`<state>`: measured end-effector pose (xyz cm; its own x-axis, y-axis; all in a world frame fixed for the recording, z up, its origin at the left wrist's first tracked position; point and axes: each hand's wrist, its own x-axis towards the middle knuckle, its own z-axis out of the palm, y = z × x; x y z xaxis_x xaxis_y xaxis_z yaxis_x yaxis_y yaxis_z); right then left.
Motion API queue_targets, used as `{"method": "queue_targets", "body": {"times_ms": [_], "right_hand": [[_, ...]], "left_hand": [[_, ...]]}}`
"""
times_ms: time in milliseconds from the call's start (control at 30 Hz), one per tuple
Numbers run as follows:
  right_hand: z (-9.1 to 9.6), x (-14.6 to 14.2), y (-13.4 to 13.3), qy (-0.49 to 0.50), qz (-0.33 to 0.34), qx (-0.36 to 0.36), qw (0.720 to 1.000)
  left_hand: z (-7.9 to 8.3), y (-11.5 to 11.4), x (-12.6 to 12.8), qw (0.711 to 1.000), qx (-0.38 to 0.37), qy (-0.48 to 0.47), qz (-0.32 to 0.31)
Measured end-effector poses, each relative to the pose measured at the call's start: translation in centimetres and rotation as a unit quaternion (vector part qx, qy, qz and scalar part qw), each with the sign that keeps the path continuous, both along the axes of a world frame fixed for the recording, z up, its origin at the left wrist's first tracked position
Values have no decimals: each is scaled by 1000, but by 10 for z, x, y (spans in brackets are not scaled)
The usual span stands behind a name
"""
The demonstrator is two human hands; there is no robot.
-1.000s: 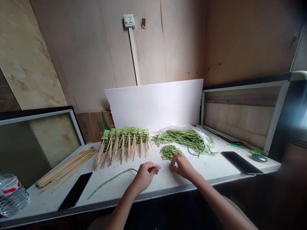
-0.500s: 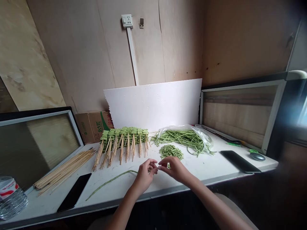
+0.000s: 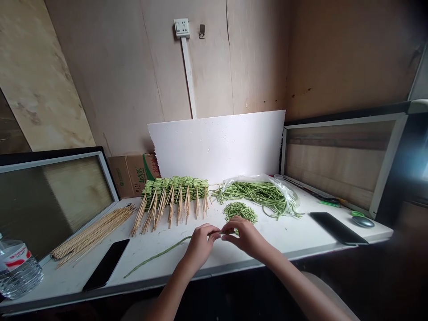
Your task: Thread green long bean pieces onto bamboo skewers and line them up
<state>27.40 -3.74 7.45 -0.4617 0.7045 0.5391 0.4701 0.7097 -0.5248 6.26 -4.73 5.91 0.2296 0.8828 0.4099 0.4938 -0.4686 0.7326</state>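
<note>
Nr the front edge of the white worktop (image 3: pixel 284 238), left hand (image 3: pixel 201 240) & right hand (image 3: pixel 246 235), fingers pinched narrow, hold one long bean (image 3: pixel 160 253) btwn them, its tail lying L on the surface, w/ a black phone (image 3: pixel 106 264) & water bottle (image 3: pixel 20 269) farther L. Beyond: loose skewers (image 3: pixel 96 232) L, mouse (image 3: pixel 363 222) far R, heap of short bean pcs (image 3: pixel 239 210) mid, loaded skewers (image 3: pixel 175 187) & bagged whole beans (image 3: pixel 250 191). At the back, a cardboard box (image 3: pixel 133 176) & white board (image 3: pixel 217 147) stand nr a seamed, specked wall (image 3: pixel 257 58) w/ socket (image 3: pixel 182 27).
</note>
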Motion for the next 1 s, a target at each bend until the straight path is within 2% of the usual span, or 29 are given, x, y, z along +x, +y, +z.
{"method": "queue_targets", "body": {"times_ms": [267, 467, 533, 600, 667, 733, 833, 1000], "right_hand": [[-7, -8, 2, 52, 11, 15, 998], [-7, -6, 1, 90, 83, -68, 990], [-6, -5, 1, 92, 113, -92, 985], [-6, -2, 3, 90, 115, -91, 985], [-6, 3, 9, 94, 75, -66, 990], [-9, 11, 19, 90, 6, -33, 995], [-19, 26, 37, 36, -92, -2, 995], [-42, 40, 54, -50, -155, -46, 986]], "left_hand": [[-2, -2, 3, 999, 40, 3, -29], [-7, 2, 2, 995, 68, 29, -62], [-6, 3, 0, 995, 56, 16, -80], [-4, 5, -4, 996, 32, -13, -86], [-2, 6, -8, 996, 13, -38, -75], [0, 7, -11, 997, 8, -48, -59], [-1, 7, -11, 998, 0, -49, -50], [-2, 5, -8, 998, -15, -37, -43]]}}
